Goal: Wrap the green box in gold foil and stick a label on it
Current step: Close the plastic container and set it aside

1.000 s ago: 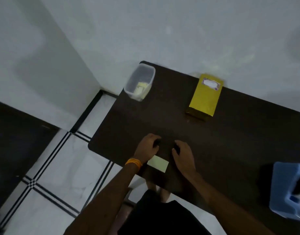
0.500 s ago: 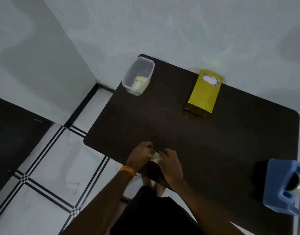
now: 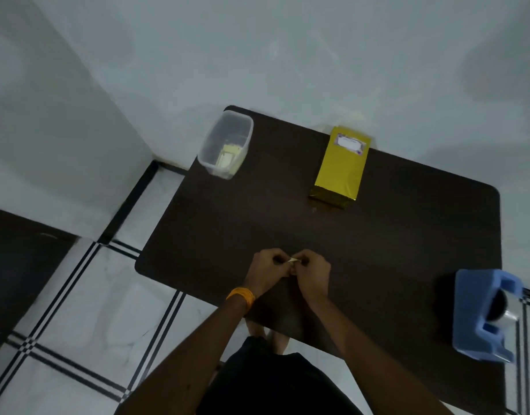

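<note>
- Your left hand [image 3: 268, 271] and right hand [image 3: 313, 275] meet above the near side of the dark, matte worktop [image 3: 377, 250]. The fingers of both are curled tight, pinching one small pale scrap [image 3: 293, 259] between them.
- An orange band [image 3: 240, 295] rings your left wrist.
- The box [image 3: 338, 172], a glossy gold-foiled block, lies flat at the far edge, well apart from your hands. A white label [image 3: 349, 143] sits on its far end.
- A clear plastic tub [image 3: 226, 145] holds pale slips at the far left corner.
- A blue dispenser [image 3: 485, 319] stands at the right.
</note>
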